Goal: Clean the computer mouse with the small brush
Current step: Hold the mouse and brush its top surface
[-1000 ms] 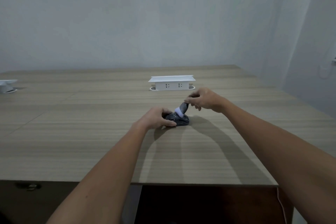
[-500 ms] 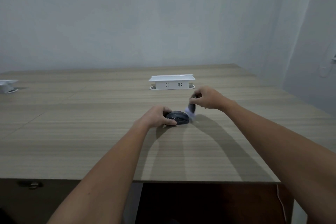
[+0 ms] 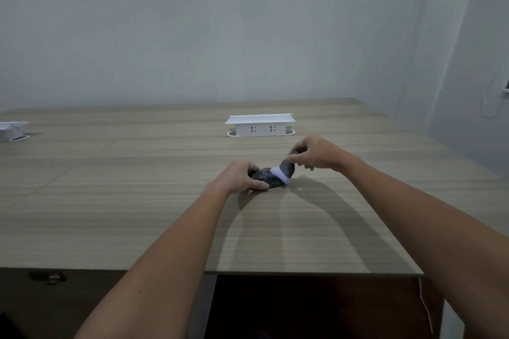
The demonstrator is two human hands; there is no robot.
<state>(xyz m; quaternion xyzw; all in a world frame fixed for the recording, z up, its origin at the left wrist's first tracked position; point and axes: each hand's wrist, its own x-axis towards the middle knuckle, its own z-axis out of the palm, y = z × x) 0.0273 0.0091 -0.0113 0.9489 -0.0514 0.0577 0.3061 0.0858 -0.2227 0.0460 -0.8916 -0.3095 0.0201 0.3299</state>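
While it lies flat near the middle of the worktop [image 3: 137,201], mouse [image 3: 268,177]: dark, pinned at its left end.
Brush [image 3: 283,172]: small, dark body, white bristles laid on the right end of the mouse, tilted up to the right.
Left hand [image 3: 237,177]: grip clenched around the mouse's left side.
Right hand [image 3: 314,154]: brush handle pinched between thumb and fingers.
Socket box [image 3: 260,126]: white, set well behind the hands.
Second white box [image 3: 11,131]: seen at the far left edge.
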